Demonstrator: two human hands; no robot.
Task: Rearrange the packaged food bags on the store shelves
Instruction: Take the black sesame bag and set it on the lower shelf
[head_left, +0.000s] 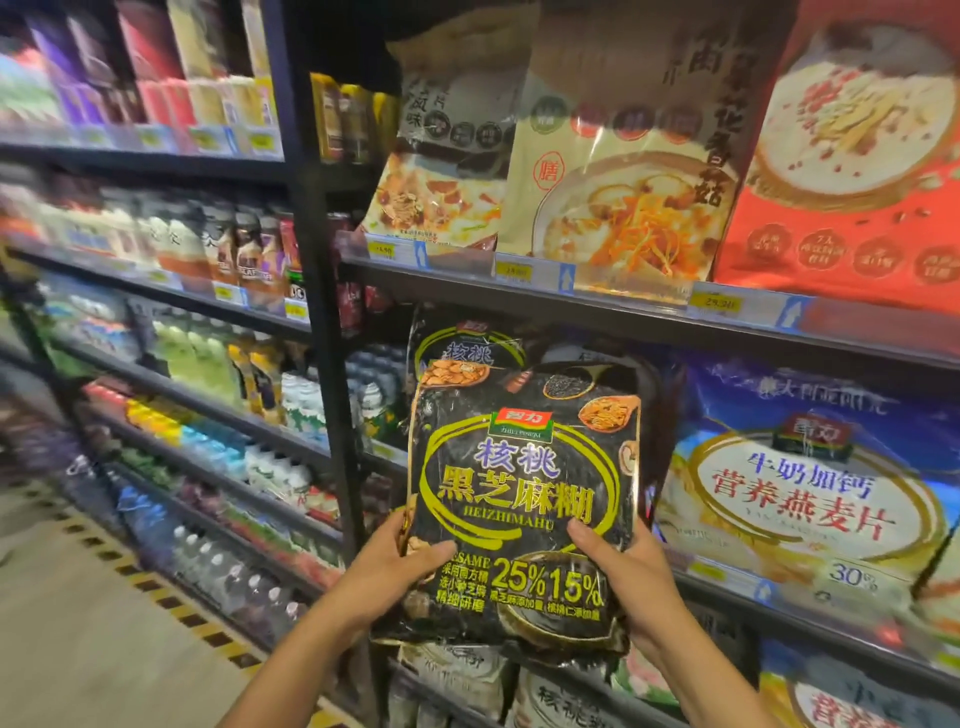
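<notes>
A black bag of walnut black sesame paste (524, 488) with yellow-green lettering is held upright in front of the middle shelf. My left hand (395, 566) grips its lower left edge, thumb on the front. My right hand (623, 577) grips its lower right edge the same way. Behind it on the shelf stands a second, identical black bag (462, 348), partly hidden. To the right on the same shelf stands a blue oatmeal bag (810, 478).
The shelf above carries beige soup-mix bags (618, 171) and a red bag (857, 156), with price tags on the shelf edge (649, 306). More bags (550, 696) sit on the shelf below. Bottled drinks (208, 353) fill the shelving at the left, above a striped floor line (171, 603).
</notes>
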